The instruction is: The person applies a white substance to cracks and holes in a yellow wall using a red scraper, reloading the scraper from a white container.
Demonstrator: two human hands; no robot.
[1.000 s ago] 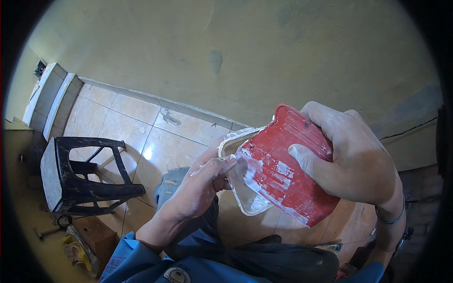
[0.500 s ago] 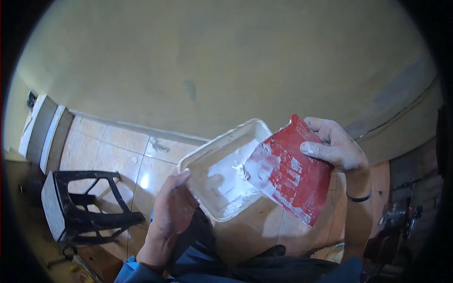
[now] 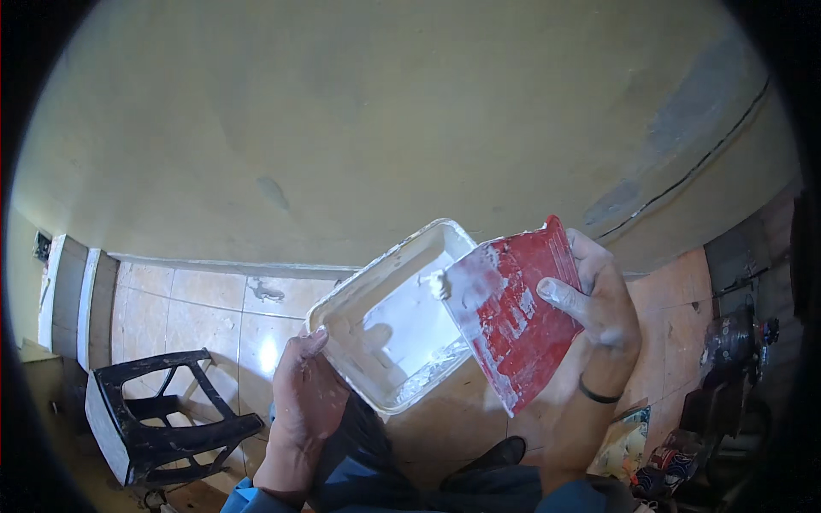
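Note:
My left hand point(image 3: 310, 385) grips the near left rim of a white rectangular tub point(image 3: 351, 329), thumb over the edge, the other fingers hidden beneath. White paste point(image 3: 410, 316) coats the tub's floor and walls. On the right, my right hand point(image 3: 594, 299) is closed on the ribbed back edge of a wide red plastic putty spreader point(image 3: 534, 321), its thumb lying on the upper face. Dried white smears cover the spreader. Its front edge reaches over the tub's right side, and a small lump of paste point(image 3: 440, 285) clings there. White residue marks my right fingers.
A yellowish wall point(image 3: 410, 120) with grey patches rises ahead, a dark cable point(image 3: 684, 179) running along its right part. At left, a black plastic stool point(image 3: 171, 419) lies on its side on the tiled floor point(image 3: 205, 291). Dark cluttered items point(image 3: 727, 342) stand at right.
The spreader has turned and tilted, its lower corner swinging left, while my right hand has moved left with it. The tub has shifted slightly left. The whole view has also shifted.

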